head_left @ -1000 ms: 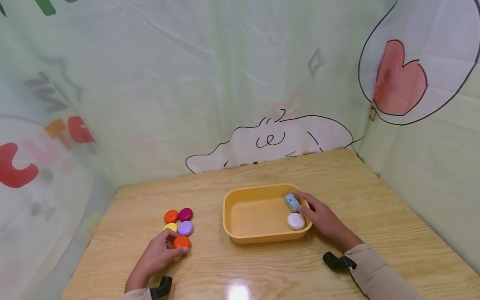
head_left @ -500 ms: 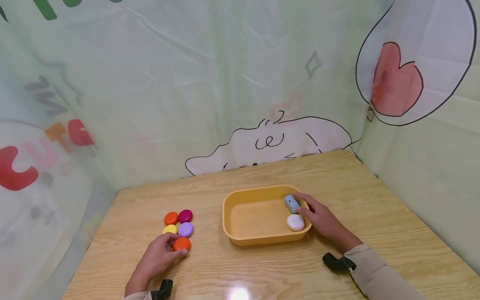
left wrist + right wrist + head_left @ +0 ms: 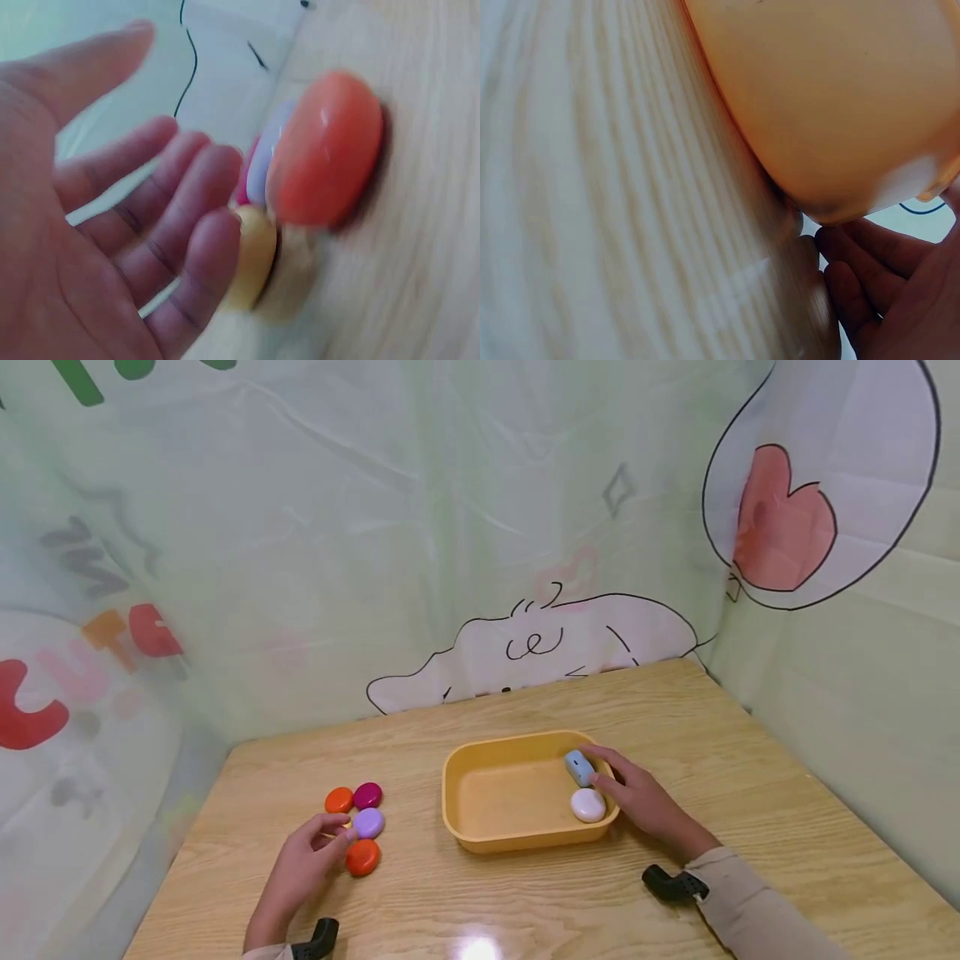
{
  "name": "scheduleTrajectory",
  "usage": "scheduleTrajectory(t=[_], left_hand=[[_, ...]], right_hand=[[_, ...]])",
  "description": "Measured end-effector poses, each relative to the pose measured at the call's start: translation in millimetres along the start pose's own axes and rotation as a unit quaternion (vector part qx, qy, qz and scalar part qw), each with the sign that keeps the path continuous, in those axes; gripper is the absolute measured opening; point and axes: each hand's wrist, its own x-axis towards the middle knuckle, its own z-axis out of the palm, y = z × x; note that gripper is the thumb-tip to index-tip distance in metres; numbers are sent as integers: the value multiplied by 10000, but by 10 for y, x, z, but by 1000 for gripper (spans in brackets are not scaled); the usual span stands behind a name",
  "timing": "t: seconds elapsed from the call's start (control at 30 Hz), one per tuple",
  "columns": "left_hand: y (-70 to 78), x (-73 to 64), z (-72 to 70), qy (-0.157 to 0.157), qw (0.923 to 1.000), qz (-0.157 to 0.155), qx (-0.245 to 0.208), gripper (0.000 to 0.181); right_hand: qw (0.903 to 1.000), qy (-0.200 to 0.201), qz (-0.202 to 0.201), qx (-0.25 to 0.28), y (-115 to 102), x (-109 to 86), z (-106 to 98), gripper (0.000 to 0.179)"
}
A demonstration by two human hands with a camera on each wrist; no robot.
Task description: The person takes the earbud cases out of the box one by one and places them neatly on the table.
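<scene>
In the head view my left hand hovers over a yellow disc, mostly hidden beneath it. Its fingers are loosely bent and hold nothing. Beside it lie a red-orange disc and a lilac disc, with an orange disc and a magenta disc behind. My right hand grips the right rim of a yellow-orange tray; some fingers show against its outer wall in the right wrist view. Inside the tray, close to that hand's fingertips, are a light blue block and a white disc.
The wooden table carries everything. A pale printed curtain hangs along its back and sides. Bare wood separates the discs from the tray. Each wrist wears a black camera mount.
My left hand has let go of the red-orange disc and shifted slightly left and away, over the yellow disc. That red-orange disc stays on the table. My right hand stays at the tray.
</scene>
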Motion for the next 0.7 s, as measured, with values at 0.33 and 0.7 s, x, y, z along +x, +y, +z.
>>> scheduleTrajectory(t=[0.33, 0.7], left_hand=[[342, 204, 258, -832, 9839, 750, -1394, 38], [811, 404, 662, -1604, 9696, 1512, -1059, 42]], right_hand=[[10000, 8, -37, 74, -1, -3, 11, 50], [9999, 47, 52, 104, -22, -9, 10, 51]])
